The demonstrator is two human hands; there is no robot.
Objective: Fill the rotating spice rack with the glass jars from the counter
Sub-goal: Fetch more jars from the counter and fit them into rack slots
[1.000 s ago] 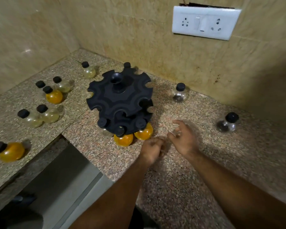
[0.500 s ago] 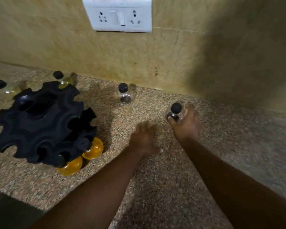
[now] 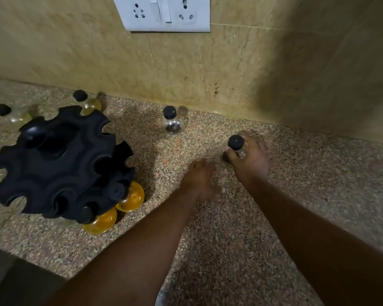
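Granite counter (image 3: 296, 195) against a beige tiled wall, socket plate (image 3: 164, 14) up top. Since a second ago the view has swung right and the right hand (image 3: 250, 160) has left the rack side; it now curls round a clear black-capped jar (image 3: 236, 143) near the wall, which looks still set on the counter. The left hand (image 3: 199, 180) hovers blurred between jar and spice rack (image 3: 60, 164), fingers loose, holding nothing. The rack's lower tier carries two yellow jars (image 3: 131, 197); its top slots look bare. A second clear jar (image 3: 171, 121) waits by the wall. Pickup has likely started; lift and slotting remain.
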